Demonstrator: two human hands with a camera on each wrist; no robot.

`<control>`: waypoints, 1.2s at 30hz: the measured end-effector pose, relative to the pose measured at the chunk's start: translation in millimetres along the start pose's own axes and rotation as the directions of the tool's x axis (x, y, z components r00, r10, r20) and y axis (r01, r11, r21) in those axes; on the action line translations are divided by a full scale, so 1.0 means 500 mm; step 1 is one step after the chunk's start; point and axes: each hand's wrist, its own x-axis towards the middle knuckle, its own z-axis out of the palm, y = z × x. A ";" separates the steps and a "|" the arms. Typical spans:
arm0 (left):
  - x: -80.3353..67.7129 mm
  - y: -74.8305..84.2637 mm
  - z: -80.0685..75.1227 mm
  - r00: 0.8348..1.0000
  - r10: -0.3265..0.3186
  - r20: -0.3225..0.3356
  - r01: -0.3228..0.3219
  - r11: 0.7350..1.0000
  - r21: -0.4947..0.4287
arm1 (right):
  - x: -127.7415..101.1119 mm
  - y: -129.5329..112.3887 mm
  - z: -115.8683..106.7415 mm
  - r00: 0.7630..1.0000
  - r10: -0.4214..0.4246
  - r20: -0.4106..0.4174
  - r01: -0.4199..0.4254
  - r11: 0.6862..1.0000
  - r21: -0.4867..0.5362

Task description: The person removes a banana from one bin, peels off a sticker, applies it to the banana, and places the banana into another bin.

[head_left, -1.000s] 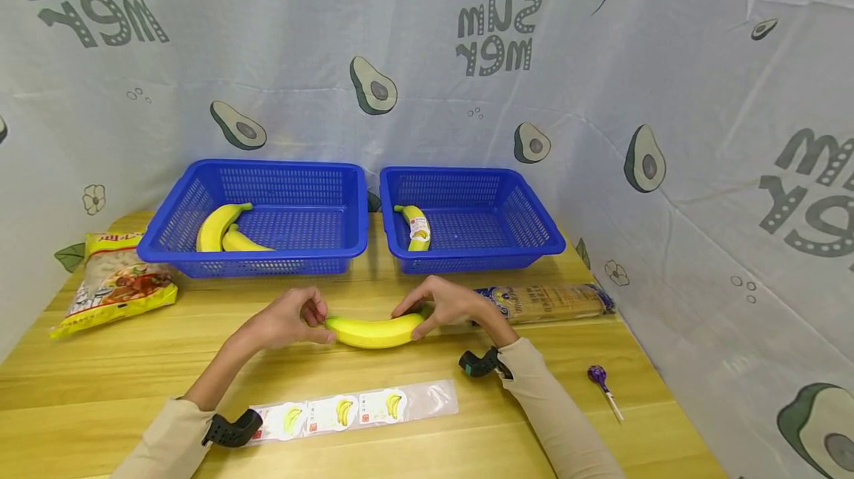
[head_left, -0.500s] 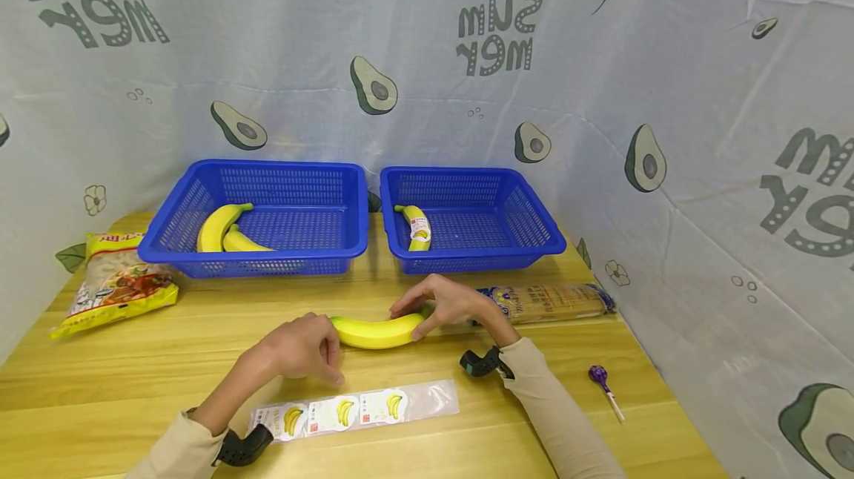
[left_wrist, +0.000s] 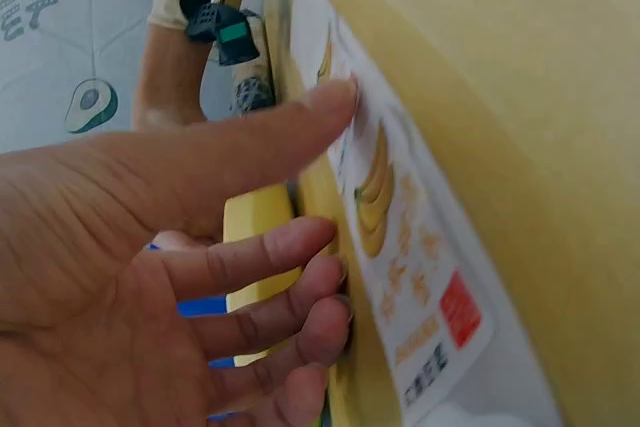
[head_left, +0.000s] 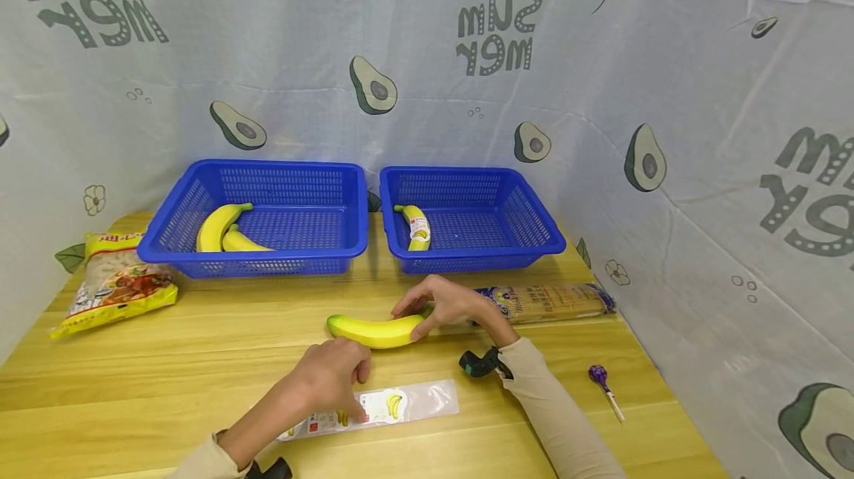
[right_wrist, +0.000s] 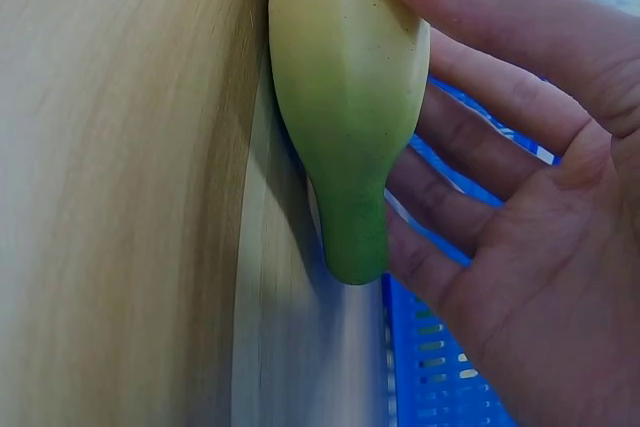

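Observation:
My right hand (head_left: 443,305) holds a yellow banana (head_left: 370,332) by its right end on the table, thumb in front and fingers behind. Its green stem (right_wrist: 355,237) points toward me in the right wrist view. Over the clear strip of banana stickers (head_left: 434,399) hovers my left hand (head_left: 333,375), with nothing in its grasp. In the left wrist view the left thumb (left_wrist: 330,102) is right at the strip, between two stickers, and the other fingers are loosely bent. One printed sticker (left_wrist: 400,257) shows bananas and a red square. Part of the strip is hidden under the left hand.
A larger blue basket (head_left: 293,264) at the back left holds two bananas (head_left: 220,227). The smaller blue basket (head_left: 480,260) beside it holds a stickered banana (head_left: 416,227). Around lie a yellow food bag (head_left: 123,279), a long noodle pack (head_left: 550,302) and a purple lollipop (head_left: 600,379).
My left hand has left the banana's left end and moved down and right over the sticker strip. The right hand keeps its hold on the banana, nearly still.

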 end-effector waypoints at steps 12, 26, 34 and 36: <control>0.001 0.003 0.020 0.999 -0.006 -0.049 0.007 1.000 0.025 | -0.002 0.002 -0.003 1.000 -0.006 -0.003 0.006 1.000 0.017; 0.012 -0.027 0.046 0.999 0.018 -0.051 -0.018 1.000 -0.009 | -0.005 0.006 -0.006 1.000 -0.014 -0.001 0.014 1.000 0.007; 0.020 -0.050 0.039 0.999 0.049 -0.018 -0.051 0.993 -0.108 | -0.008 0.005 -0.007 1.000 -0.009 -0.014 0.009 1.000 0.029; 0.016 -0.045 0.027 0.998 0.064 -0.002 -0.064 0.986 -0.155 | -0.009 0.004 -0.007 1.000 -0.005 -0.018 0.006 0.999 0.037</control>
